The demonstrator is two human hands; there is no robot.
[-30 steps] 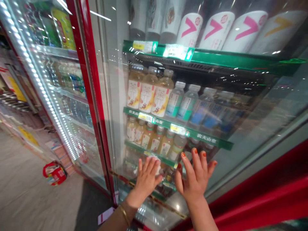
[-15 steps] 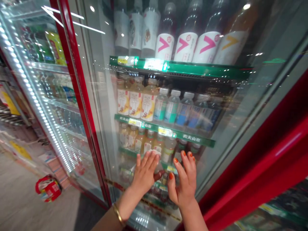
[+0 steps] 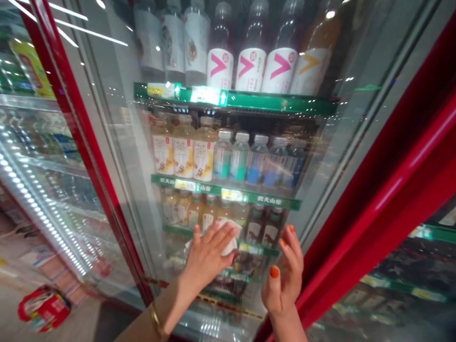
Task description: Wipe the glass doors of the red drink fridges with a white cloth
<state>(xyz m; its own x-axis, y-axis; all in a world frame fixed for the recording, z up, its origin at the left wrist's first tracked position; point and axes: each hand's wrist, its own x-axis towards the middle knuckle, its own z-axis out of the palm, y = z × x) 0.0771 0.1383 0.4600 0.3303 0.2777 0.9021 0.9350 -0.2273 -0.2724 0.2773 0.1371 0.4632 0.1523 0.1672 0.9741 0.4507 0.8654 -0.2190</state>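
My left hand [image 3: 210, 249] lies with fingers stretched over a white wiping cloth [image 3: 228, 243], pinning it flat to the glass door [image 3: 131, 199] of a drinks cooler. Parts of the cloth stick out above and beside the fingers; whether it is paper or fabric I cannot tell. To the right, near the red door frame [image 3: 342, 242], my right hand [image 3: 285, 280] is raised with loosely bent fingers and thumb apart, holding nothing. Whether it touches the glass is unclear.
Behind the glass stand rows of bottles, among them tea bottles [image 3: 183, 152] and large bottles with pink marks [image 3: 251, 66]. A second lit cooler [image 3: 39, 199] is at left. A red container [image 3: 46, 306] sits on the floor at lower left.
The view has shifted right. My right hand has moved right across the door towards the red frame, its fingers more bent. My left hand stays on the glass, with more of the cloth showing.
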